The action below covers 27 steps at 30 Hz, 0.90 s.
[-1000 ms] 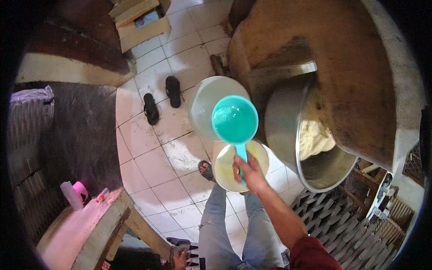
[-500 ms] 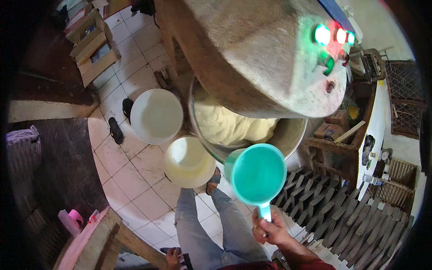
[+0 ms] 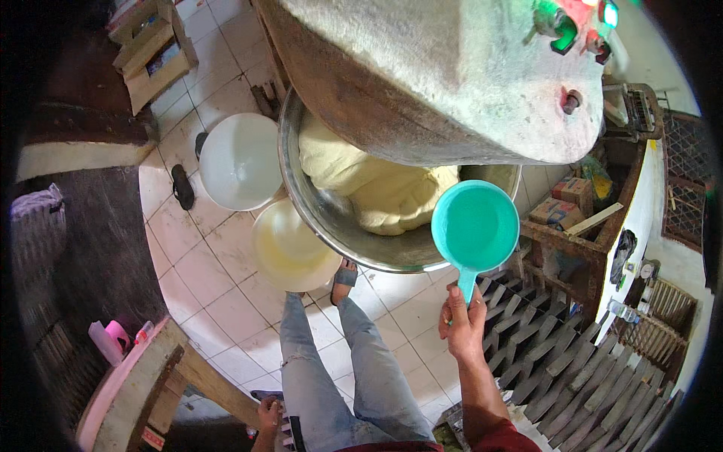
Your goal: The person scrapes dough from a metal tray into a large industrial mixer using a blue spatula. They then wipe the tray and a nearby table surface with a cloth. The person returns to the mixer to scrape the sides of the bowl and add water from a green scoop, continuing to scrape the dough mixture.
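Observation:
My right hand (image 3: 464, 324) is closed around the handle of a teal plastic dipper (image 3: 476, 226). Its round cup is over the right front rim of a large steel mixing bowl (image 3: 361, 260); whether liquid lies inside it I cannot tell. A thick mass of pale yellow dough (image 3: 392, 197) fills much of the bowl, partly hidden under the mixer head (image 3: 452, 90). My left hand (image 3: 269, 413) hangs low beside my left leg, close to a dark object on the floor; its fingers are too small and partly hidden to read.
Left of the bowl stand a white tub (image 3: 239, 162) and a cream tub (image 3: 294, 248) with some yellowish residue or liquid. Stacked dark slats (image 3: 557, 361) lie at my right. A wooden table (image 3: 169, 377) is at lower left, and a black sandal (image 3: 182, 187) lies on the tiles.
The dipper has moved right and farther away in my right hand, uncovering more of the bowl's front and the dough. The view has shifted, and my left hand appears slightly farther left.

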Each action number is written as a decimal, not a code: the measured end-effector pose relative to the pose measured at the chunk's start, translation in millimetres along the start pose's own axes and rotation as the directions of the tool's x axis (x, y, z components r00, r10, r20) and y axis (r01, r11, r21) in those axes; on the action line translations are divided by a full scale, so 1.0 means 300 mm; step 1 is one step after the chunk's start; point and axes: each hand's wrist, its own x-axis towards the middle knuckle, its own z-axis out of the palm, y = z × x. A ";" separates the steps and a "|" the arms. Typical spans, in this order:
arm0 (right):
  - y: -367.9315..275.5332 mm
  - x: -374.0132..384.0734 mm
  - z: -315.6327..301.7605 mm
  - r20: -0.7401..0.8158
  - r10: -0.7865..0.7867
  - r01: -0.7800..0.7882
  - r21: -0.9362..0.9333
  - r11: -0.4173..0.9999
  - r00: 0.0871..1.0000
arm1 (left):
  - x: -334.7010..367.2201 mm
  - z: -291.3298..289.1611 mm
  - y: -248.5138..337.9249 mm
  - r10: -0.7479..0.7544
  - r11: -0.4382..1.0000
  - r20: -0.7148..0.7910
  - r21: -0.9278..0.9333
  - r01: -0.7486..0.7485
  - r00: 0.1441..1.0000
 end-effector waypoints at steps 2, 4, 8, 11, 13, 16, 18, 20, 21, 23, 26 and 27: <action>0.027 0.014 0.005 -0.001 -0.005 0.005 -0.028 1.000 1.000 | 0.024 -0.001 -0.022 -0.072 0.996 0.002 -0.047 0.072 0.997; 0.027 0.031 0.014 -0.011 -0.013 0.012 -0.047 0.999 1.000 | 0.029 0.011 0.016 0.028 0.996 0.039 0.084 -0.031 0.999; 0.024 0.071 -0.005 -0.071 -0.138 0.126 -0.147 0.981 0.988 | 0.044 0.016 0.026 -0.041 0.999 0.039 0.019 0.040 0.998; -0.033 0.069 0.012 -0.089 -0.093 0.089 -0.049 0.995 0.992 | 0.050 -0.012 0.005 -0.008 1.000 0.015 -0.011 0.008 1.000; -0.037 0.063 0.008 -0.097 -0.130 0.122 -0.075 0.990 0.987 | 0.039 0.010 0.052 0.040 0.999 0.022 -0.014 -0.040 0.999; -0.056 0.030 0.039 -0.078 -0.115 0.110 -0.061 0.992 0.990 | 0.009 0.017 0.158 0.066 0.997 0.049 0.043 -0.068 0.997; -0.055 0.012 0.064 -0.045 -0.059 0.057 -0.032 0.998 0.997 | 0.014 0.007 0.163 -0.017 0.998 0.054 0.060 0.014 0.998; -0.043 0.003 0.076 -0.002 0.020 -0.020 -0.007 1.000 1.000 | 0.013 0.014 0.171 0.003 1.000 0.061 -0.019 -0.002 0.998; -0.034 0.005 0.083 0.009 0.029 -0.029 0.005 1.000 1.000 | 0.006 0.009 0.171 0.013 0.998 0.059 -0.057 -0.009 0.998; -0.024 0.016 0.096 -0.007 0.034 -0.034 -0.042 0.999 0.999 | 0.014 -0.005 0.147 -0.031 0.999 0.031 -0.012 0.031 0.999; 0.011 0.040 0.066 -0.031 -0.053 0.050 -0.080 0.996 0.998 | 0.013 -0.001 0.144 -0.055 0.998 0.042 -0.027 0.056 0.998; 0.021 0.049 0.055 -0.032 -0.095 0.092 -0.082 0.992 0.995 | 0.008 -0.001 0.146 -0.054 0.997 0.046 -0.045 0.056 0.997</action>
